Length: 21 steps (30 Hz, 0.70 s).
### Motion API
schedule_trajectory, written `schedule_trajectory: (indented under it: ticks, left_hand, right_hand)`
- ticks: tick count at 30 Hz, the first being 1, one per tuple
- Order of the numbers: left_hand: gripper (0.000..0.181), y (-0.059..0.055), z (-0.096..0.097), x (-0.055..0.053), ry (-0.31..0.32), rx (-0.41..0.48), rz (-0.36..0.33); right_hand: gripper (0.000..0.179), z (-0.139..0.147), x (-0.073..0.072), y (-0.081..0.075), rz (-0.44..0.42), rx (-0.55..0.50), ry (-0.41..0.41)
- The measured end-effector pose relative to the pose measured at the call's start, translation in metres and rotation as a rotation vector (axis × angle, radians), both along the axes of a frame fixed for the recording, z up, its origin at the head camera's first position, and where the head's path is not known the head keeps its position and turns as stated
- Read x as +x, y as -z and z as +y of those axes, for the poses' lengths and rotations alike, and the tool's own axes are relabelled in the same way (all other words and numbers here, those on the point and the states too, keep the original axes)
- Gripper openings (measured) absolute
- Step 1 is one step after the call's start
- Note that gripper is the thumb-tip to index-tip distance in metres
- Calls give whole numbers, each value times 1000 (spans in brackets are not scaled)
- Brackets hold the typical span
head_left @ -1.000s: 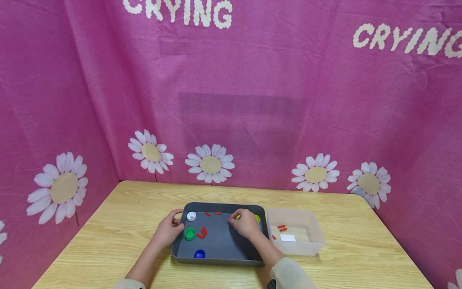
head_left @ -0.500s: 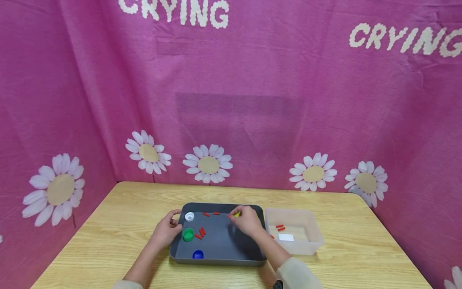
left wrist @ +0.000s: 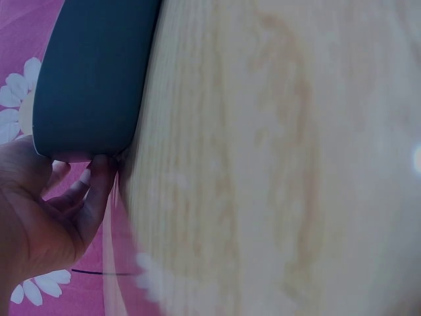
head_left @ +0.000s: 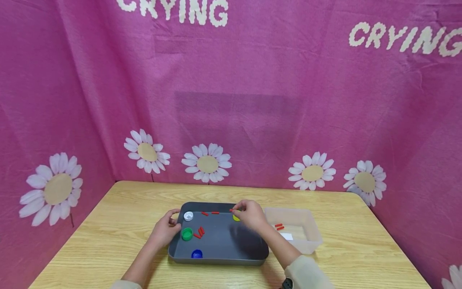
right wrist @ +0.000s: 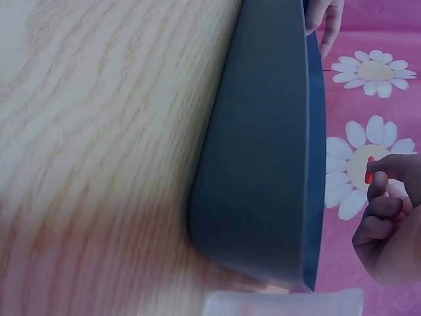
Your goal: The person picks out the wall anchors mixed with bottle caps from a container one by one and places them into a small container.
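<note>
A dark grey tray [head_left: 223,245] lies on the wooden table. My left hand [head_left: 164,230] grips its left edge; the left wrist view has the fingers [left wrist: 99,181] against the tray's end wall. Between thumb and fingertips, my right hand [head_left: 251,214] pinches a small red stick [right wrist: 370,170], raised over the tray's back right part. Just below that hand is a yellow cap [head_left: 236,218], partly covered by it. Down the tray's left side sit a white cap [head_left: 188,216], a green cap [head_left: 187,234] and a blue cap [head_left: 197,254]. Several red sticks [head_left: 201,230] lie loose in the tray.
Close against the tray's right side stands a translucent plastic box [head_left: 315,239], holding red sticks [head_left: 279,227] and a white card [head_left: 287,236]. My right forearm crosses the tray's right edge. A pink flowered curtain [head_left: 245,132] hangs behind the table.
My right hand has risen slightly and moved toward the tray's back with the red stick, and more of the yellow cap shows under it. The left hand stays at the tray edge.
</note>
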State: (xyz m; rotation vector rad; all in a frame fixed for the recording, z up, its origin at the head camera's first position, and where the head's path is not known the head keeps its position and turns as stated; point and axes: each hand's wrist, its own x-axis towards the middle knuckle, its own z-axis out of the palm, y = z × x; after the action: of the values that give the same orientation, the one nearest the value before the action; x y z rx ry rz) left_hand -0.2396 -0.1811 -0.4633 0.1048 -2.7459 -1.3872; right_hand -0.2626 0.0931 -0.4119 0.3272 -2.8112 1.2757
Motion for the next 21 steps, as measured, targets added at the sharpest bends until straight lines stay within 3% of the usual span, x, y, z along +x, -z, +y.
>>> schedule_trajectory:
  ticks: [14,21]
  left_hand:
    - [48,0,0,0,-4,-3,0]
    - [48,0,0,0,-1,-5,7]
  right_hand:
    - [6,25,7,-14,-35,-39,45]
    - [6,38,9,-19,-27,-6,81]
